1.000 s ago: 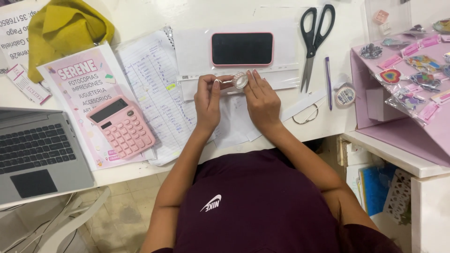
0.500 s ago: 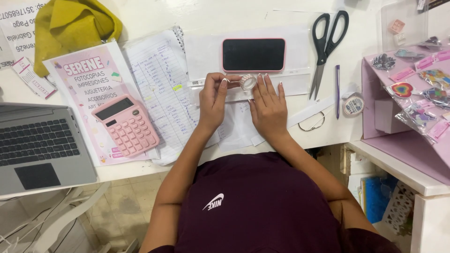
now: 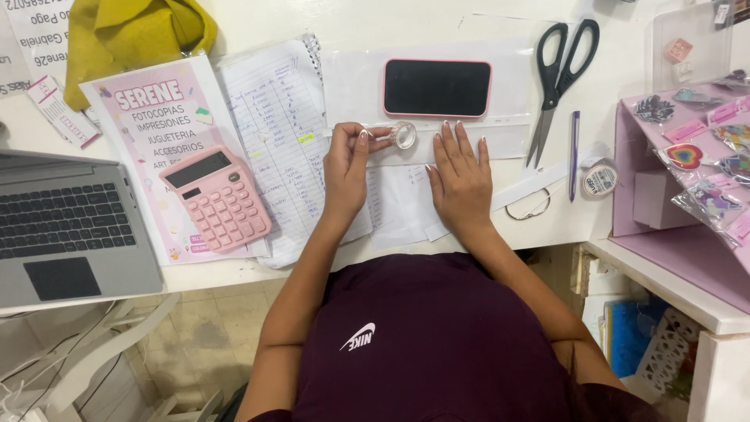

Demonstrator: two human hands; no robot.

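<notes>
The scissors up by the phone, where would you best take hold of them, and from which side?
Take the scissors by the black handle loops, coming from the far side of the desk. They lie flat and closed, loops pointing away from the person, blade tips toward them. The loops offer holes for fingers; a pen lies close beside the blades, crowding that end.

Bright, even light falls from overhead on the white desk (image 3: pixel 437 19), which is close to washed out along its far edge. Shadows are soft and short: faint grey ones lie under the hands and beside the black scissors (image 3: pixel 558 74). The dark screen of the pink-cased phone (image 3: pixel 437 87) shows no strong glare, only a dull sheen. The view is sharp in the middle, with mild wide-angle bending at the laptop (image 3: pixel 66 227) and the right edge. The floor below is dimmer.
</notes>
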